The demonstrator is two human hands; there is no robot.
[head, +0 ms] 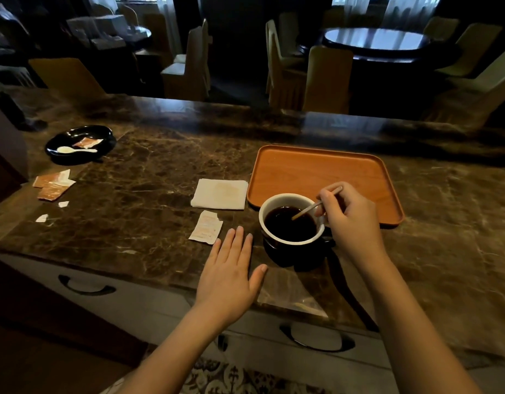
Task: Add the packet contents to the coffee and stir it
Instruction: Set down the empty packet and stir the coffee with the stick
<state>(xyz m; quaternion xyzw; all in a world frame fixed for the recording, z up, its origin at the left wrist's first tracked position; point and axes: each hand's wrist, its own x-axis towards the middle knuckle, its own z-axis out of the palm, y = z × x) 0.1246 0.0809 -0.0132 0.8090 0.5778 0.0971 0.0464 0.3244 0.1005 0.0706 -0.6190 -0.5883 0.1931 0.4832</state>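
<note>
A dark cup with a white inside (pixel 291 242) stands on the marble counter, full of black coffee. My right hand (pixel 351 220) is above its right rim, pinching a thin stirring stick (pixel 307 211) whose lower end dips into the coffee. Left of the cup lies a white packet (pixel 205 229) with its top corner torn off. My left hand (pixel 231 268) rests flat on the counter just below the packet and left of the cup, fingers spread, holding nothing.
An orange wooden tray (pixel 325 172) sits behind the cup, touching a folded white napkin (pixel 220 193). Far left are a black dish (pixel 80 144) with a white spoon and a packet, orange packets (pixel 52 185) and torn scraps. A clear wrapper (pixel 291 294) lies near the front edge.
</note>
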